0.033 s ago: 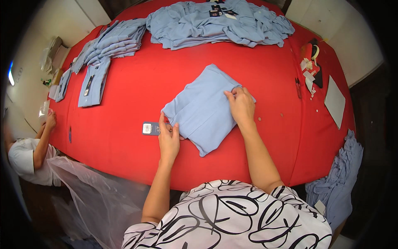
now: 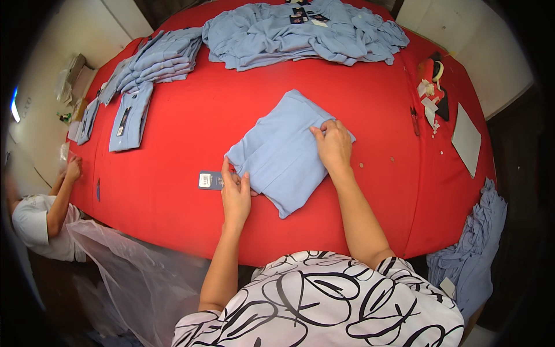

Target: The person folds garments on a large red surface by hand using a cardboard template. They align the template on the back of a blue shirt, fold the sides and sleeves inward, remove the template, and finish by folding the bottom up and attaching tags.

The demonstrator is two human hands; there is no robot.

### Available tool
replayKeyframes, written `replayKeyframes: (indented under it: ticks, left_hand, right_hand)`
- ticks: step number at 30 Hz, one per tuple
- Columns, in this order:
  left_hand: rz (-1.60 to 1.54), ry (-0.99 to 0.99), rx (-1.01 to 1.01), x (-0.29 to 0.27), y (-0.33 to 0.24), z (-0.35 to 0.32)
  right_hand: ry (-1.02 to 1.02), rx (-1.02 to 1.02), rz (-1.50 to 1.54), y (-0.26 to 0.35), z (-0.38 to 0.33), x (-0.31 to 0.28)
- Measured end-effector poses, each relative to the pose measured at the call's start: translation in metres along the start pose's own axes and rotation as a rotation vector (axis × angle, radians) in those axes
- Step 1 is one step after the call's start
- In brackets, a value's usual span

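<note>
Centrally, a folded blue garment (image 2: 283, 159) lay on the red table (image 2: 173, 133); left hand (image 2: 236, 199) gripped its left edge, dark tag (image 2: 209, 180) just beside; right hand (image 2: 334, 147) pinched cloth near its right corner.

We are looking at a plain light-blue garment (image 2: 283, 156) on a solid red tabletop (image 2: 167, 208).
We are seeing pale blue in the heaped garments (image 2: 306, 43), greyer blue in the pile (image 2: 471, 248) at right, slate blue and white on the tag (image 2: 211, 180), looping black lines over white on the patterned shirt (image 2: 324, 301), plain white on the co-worker's sleeve (image 2: 30, 220), and greyish white on the flat sheet (image 2: 466, 140).
</note>
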State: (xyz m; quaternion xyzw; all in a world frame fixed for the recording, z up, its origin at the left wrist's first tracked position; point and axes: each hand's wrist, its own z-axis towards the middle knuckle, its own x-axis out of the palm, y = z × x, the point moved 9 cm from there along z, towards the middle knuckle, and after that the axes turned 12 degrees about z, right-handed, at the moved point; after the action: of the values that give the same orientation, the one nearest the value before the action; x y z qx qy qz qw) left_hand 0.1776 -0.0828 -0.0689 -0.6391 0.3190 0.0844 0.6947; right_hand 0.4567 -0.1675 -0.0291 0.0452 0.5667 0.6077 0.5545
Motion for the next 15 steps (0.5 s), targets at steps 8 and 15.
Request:
replayKeyframes:
  ticks: [8, 15]
  left_hand:
    - [0.180, 0.035, 0.006, -0.010, 0.000, -0.002]
    - [0.517, -0.123, 0.329, -0.028, -0.020, 0.040]
  right_hand:
    - [0.115, 0.195, 0.045, -0.009, -0.012, -0.027]
    - [0.520, -0.263, 0.108, 0.075, -0.110, 0.023]
